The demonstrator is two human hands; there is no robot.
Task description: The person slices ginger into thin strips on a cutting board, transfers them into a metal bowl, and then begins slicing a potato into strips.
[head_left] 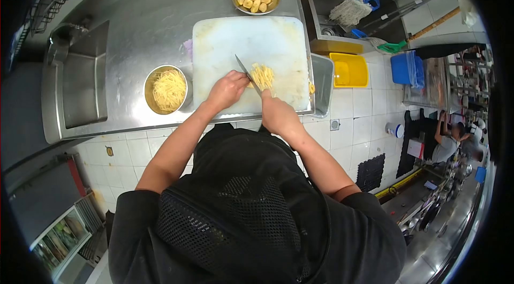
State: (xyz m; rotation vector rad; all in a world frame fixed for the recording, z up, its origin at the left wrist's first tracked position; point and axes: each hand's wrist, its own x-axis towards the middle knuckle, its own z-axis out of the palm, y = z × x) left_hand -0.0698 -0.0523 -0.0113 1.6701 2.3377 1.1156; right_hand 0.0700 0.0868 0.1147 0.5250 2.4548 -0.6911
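Note:
My right hand point(279, 115) grips a kitchen knife point(247, 72) by its handle, the blade slanting up and left over a white cutting board point(217, 37). My left hand point(228, 90) is closed, its curled fingers at the blade's left side on a small yellow root piece point(250, 84), mostly hidden. Thin yellow strips point(263, 76) lie heaped just right of the blade. To the left, a metal bowl point(147, 99) is full of similar yellow strips. Beyond the board, a second metal bowl point(234, 4) holds several peeled yellow chunks that look like ginger.
The steel counter point(139, 27) has a sink point(85, 86) at its left end. Right of the board are a grey bin point(322, 77), a yellow tub point(350, 69) and a sink with a mop point(350, 12). Another person point(447, 136) is far right. A scrap point(311, 88) lies by the board's right edge.

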